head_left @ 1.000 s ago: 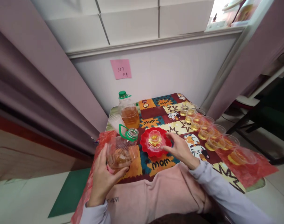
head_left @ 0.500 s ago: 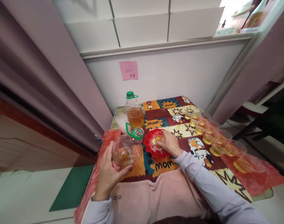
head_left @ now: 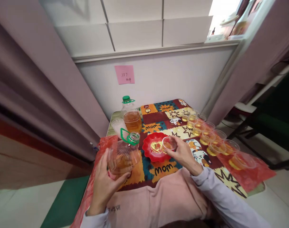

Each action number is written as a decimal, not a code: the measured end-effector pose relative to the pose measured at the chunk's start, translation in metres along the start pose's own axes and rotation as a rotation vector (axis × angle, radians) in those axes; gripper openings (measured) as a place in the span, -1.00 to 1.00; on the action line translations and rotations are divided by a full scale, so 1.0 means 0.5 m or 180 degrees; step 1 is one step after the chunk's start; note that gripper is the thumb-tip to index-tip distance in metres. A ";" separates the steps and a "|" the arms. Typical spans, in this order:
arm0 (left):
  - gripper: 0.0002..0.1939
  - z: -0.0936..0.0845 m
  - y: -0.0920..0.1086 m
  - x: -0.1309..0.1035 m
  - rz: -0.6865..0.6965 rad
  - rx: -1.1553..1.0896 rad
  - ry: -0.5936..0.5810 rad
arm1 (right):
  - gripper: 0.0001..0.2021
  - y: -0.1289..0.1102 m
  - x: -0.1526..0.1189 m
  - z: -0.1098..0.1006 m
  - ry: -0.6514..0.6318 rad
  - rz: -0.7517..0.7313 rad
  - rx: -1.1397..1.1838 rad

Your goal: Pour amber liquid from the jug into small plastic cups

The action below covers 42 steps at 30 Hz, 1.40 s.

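My left hand [head_left: 106, 179] is wrapped round the side of a clear plastic jug [head_left: 122, 160] with a green handle ring, no cap on its mouth and some amber liquid low inside. The jug is nearly upright. In my right hand [head_left: 182, 153] is a small clear plastic cup [head_left: 169, 144], gripped between thumb and fingers at the right rim of a red scalloped plate [head_left: 149, 152]. How much liquid the cup holds is hard to make out. The plate has a yellow heart-shaped print in its middle.
A green-capped jug [head_left: 132, 122] of amber liquid stands at the back left, beside a stack of clear cups [head_left: 118, 126]. Along the right edge run several cups [head_left: 207, 137] of yellow liquid. A pink cloth [head_left: 146, 202] covers the near edge, over a patterned mat [head_left: 156, 117].
My right hand has lifted the cup from the middle of the red plate and moved it right, to the plate's rim. The left hand still holds the jug. The view has shifted slightly.
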<state>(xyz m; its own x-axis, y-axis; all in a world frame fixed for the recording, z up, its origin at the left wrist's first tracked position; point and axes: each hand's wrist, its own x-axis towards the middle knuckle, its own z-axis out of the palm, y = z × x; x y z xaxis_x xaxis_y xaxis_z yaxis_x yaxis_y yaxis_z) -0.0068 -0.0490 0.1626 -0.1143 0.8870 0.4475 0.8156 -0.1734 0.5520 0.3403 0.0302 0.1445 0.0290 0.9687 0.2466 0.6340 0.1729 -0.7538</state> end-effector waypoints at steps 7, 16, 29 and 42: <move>0.21 0.005 -0.001 0.009 -0.0053 0.0083 0.0044 | -0.38 0.093 -0.125 -0.162 0.0630 0.0446 -0.0314; 0.26 0.006 0.019 0.019 -0.0261 0.0108 -0.0007 | -0.21 0.232 -0.241 -0.260 0.1292 0.1279 -0.1437; 0.27 0.002 0.022 0.017 -0.0421 0.0059 0.0024 | -0.09 0.320 -0.267 -0.242 0.1494 0.1040 -0.1676; 0.27 0.002 0.028 0.017 -0.0369 0.0020 0.0015 | -0.23 0.248 -0.255 -0.320 0.1271 0.0374 -0.2820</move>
<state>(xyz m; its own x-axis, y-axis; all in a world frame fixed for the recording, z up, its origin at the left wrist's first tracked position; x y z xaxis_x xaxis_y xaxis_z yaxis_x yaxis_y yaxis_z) 0.0043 -0.0433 0.1735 -0.2109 0.8989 0.3841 0.8003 -0.0669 0.5958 0.5388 -0.1005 0.1171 0.2851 0.8115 0.5101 0.9565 -0.2753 -0.0966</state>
